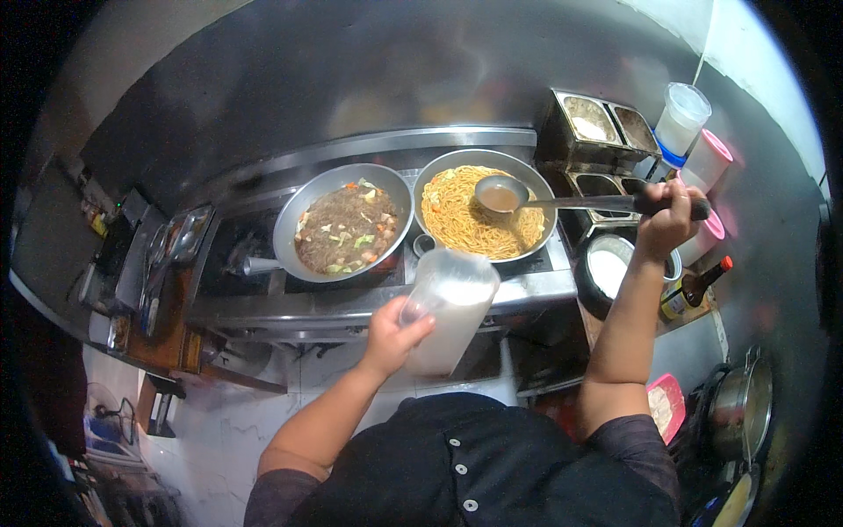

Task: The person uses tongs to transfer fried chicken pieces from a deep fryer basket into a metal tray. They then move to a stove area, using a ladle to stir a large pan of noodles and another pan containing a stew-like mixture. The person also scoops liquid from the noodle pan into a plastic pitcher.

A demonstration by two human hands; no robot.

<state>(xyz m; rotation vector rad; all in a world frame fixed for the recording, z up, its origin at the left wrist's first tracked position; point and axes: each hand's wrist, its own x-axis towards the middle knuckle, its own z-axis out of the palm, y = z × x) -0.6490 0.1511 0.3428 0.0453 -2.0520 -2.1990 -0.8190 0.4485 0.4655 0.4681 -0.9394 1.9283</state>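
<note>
My right hand [668, 214] grips the dark handle of a metal ladle [504, 194]. Brownish liquid fills the ladle's bowl, which hangs over a pan [484, 158] of yellow noodles [454, 211]. In my left hand [393, 334] is a translucent plastic pitcher [454, 309], held by its handle in front of the stove. The pitcher looks tilted; how much liquid it holds is hard to tell. To the left, a second pan [284, 230] contains thin brownish noodles [339, 221] with bits of cabbage and carrot. Its handle points left.
Metal bins [589, 122] with powder stand at the back right. Near my right forearm are a white-filled pot [609, 263] and a sauce bottle [691, 290] with a red cap. Pink-lidded containers [705, 158] line the right wall. Utensils [155, 263] lie left of the stove [329, 306].
</note>
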